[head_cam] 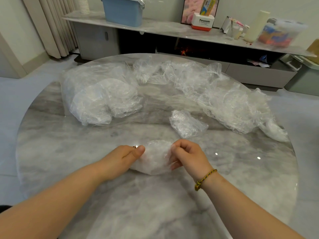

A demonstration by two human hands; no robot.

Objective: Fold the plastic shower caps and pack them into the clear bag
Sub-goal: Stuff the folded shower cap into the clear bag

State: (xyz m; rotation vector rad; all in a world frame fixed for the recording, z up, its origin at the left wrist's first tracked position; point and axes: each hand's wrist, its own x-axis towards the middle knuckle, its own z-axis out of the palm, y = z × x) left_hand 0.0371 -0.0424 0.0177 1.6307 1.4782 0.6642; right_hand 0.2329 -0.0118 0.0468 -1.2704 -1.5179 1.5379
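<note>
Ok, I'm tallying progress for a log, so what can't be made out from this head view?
1. How many caps are in the clear bag: head view, crinkled see-through layers overlap.
2. How many remain in the loose pile: head view, tangled together.
3. How far the shower cap is folded: head view, the left hand and right hand cover its ends.

The setting was a home living room. Pleated curtains hung beside a long, low cabinet that carried a blue storage box and a framed picture.
</note>
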